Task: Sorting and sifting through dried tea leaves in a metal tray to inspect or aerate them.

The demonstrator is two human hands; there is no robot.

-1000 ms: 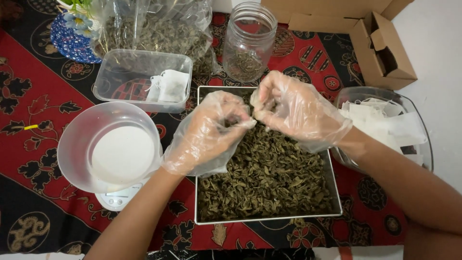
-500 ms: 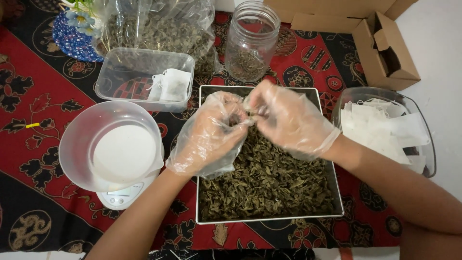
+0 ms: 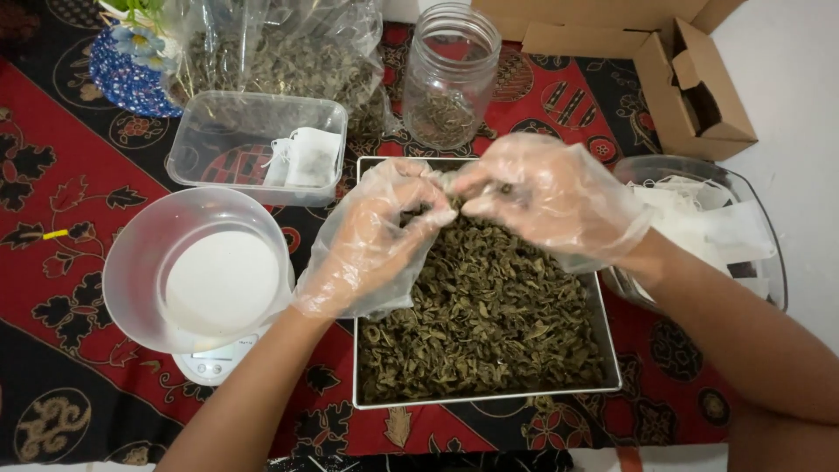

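Your left hand (image 3: 376,240) and right hand (image 3: 546,201), both pinched nearly closed on dried leaves (image 3: 485,323) above the tray (image 3: 489,398), are sorting; next, part them gently.

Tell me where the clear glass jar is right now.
The clear glass jar stands at the top centre of the head view, just beyond the metal tray of dried leaves, between the clear plastic bag of leaves and the brown cardboard box.
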